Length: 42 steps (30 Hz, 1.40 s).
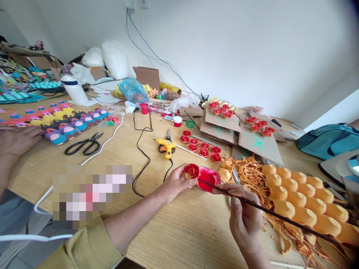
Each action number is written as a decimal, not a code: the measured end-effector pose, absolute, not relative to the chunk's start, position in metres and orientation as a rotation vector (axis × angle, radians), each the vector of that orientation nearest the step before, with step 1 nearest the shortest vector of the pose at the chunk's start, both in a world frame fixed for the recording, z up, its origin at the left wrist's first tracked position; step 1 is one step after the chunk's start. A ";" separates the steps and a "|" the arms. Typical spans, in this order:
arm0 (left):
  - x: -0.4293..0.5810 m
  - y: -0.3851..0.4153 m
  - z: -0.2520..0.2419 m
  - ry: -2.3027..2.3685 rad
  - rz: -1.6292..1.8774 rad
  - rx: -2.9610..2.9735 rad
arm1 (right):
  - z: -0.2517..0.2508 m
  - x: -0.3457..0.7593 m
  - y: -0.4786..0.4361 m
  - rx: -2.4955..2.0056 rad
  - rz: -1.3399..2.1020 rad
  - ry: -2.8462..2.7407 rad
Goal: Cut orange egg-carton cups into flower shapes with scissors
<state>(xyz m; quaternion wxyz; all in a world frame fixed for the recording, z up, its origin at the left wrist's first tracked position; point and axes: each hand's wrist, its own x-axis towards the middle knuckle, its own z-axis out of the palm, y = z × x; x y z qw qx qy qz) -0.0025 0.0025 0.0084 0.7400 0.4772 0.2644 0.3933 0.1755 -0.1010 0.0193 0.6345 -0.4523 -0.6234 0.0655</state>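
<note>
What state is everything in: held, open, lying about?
Red rose: held in the left hand
Thin dark stick: held in the right hand
Red dish: open, red inside
Yellow glue gun: set down, unheld
Scissors at left: lying, blades slightly apart
Orange egg tray: bumps upward
Orange scraps: loosely heaped
Blue plastic bag: crumpled

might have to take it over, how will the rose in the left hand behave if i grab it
The rose is probably light, as the left hand holds it in its fingertips. Its thin, curled petals look easy to crush. It may be wet or slippery too, with the brush and red paint dish so close.
</note>
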 end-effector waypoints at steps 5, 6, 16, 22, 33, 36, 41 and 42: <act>-0.002 0.002 0.009 0.587 0.849 1.057 | 0.017 0.177 -0.101 -0.987 0.162 -1.367; -0.002 0.001 0.009 0.584 0.847 1.058 | 0.017 0.177 -0.101 -0.989 0.155 -1.367; -0.002 0.002 0.008 0.606 0.852 1.067 | 0.016 0.177 -0.101 -1.006 0.138 -1.496; -0.001 0.007 0.001 0.688 0.978 1.214 | 0.015 0.181 -0.100 -1.027 0.095 -1.489; -0.004 0.004 0.007 0.610 0.843 1.204 | 0.009 0.189 -0.094 -1.027 0.214 -1.278; -0.006 0.001 0.013 0.540 0.831 1.175 | 0.008 0.191 -0.093 -1.044 0.213 -1.295; -0.005 0.001 0.013 0.514 0.853 1.147 | 0.011 0.189 -0.093 -1.071 0.228 -1.314; -0.005 0.001 0.012 0.519 0.856 1.129 | 0.013 0.188 -0.094 -1.079 0.238 -1.297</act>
